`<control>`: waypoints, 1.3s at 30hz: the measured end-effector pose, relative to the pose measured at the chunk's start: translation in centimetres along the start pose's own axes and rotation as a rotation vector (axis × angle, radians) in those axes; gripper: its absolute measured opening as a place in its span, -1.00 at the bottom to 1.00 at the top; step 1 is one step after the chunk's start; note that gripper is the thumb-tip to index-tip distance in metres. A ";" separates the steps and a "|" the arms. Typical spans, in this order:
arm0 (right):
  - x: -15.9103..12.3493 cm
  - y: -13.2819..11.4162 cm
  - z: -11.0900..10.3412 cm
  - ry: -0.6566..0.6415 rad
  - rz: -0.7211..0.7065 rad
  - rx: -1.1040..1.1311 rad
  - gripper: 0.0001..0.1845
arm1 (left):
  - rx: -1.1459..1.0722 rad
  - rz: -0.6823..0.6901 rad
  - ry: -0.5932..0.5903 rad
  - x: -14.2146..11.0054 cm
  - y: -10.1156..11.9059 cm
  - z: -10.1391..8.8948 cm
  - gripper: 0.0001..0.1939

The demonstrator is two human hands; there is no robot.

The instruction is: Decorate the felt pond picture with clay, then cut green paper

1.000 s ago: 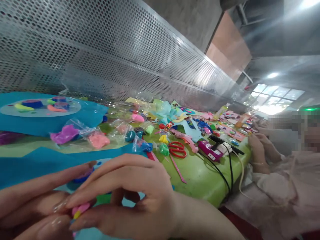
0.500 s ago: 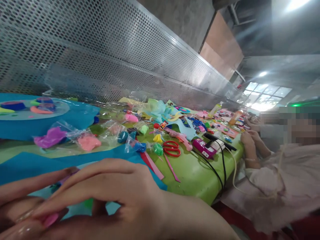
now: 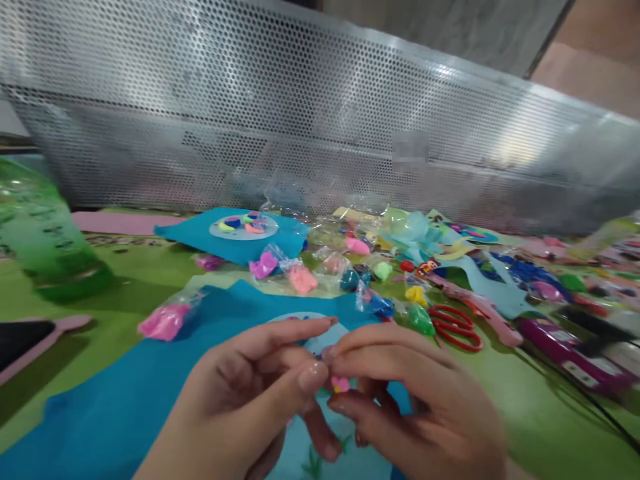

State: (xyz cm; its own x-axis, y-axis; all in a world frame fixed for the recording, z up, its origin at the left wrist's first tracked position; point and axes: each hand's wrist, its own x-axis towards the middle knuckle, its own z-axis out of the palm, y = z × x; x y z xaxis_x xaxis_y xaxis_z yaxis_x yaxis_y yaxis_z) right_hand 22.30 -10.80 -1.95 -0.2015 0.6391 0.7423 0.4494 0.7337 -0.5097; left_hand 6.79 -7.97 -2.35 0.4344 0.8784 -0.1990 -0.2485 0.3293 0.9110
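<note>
My left hand [image 3: 250, 393] and my right hand [image 3: 410, 400] meet over a blue felt sheet [image 3: 125, 400] on the green table [image 3: 525, 413]. Both pinch a small pink piece of clay [image 3: 341, 384] between their fingertips. A pale round disc [image 3: 310, 327] lies on the felt just behind my fingers, partly hidden by them.
Bags of coloured clay [image 3: 300, 279] lie scattered behind, one pink bag [image 3: 163, 321] at the left. Red scissors [image 3: 455, 327] and a purple device [image 3: 570, 353] with black cables sit at the right. A green bottle [image 3: 45, 233] stands at the left. A perforated metal wall [image 3: 300, 120] backs the table.
The view has swung left, away from the person at the right. My hands now sit in the middle of the picture, still pinching the pink clay.
</note>
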 end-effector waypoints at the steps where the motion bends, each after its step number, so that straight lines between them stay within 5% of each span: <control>1: 0.0 0.0 -0.1 -0.011 -0.002 -0.017 -0.90 | -0.018 -0.002 -0.016 0.1 0.2 0.3 -0.60; 16: -0.4 -0.3 -0.6 -0.092 -0.042 -0.314 -0.85 | -0.072 0.056 -0.096 0.0 0.1 -0.3 -0.65; 25: -0.6 -0.6 -1.1 -0.123 -0.060 -0.477 -0.88 | -0.077 0.094 0.056 -0.5 0.6 0.7 -0.62; 39: -0.7 -0.7 -1.1 -0.137 -0.062 -0.541 -0.84 | -0.081 0.115 0.094 -0.6 0.5 1.0 -0.57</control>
State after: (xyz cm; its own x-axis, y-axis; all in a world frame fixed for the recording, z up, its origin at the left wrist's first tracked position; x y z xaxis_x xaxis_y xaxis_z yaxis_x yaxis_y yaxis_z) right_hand 23.12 -12.00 -1.66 -0.3373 0.6490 0.6819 0.8083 0.5710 -0.1437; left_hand 7.27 -8.62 -1.41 0.3173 0.9391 -0.1316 -0.3628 0.2485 0.8981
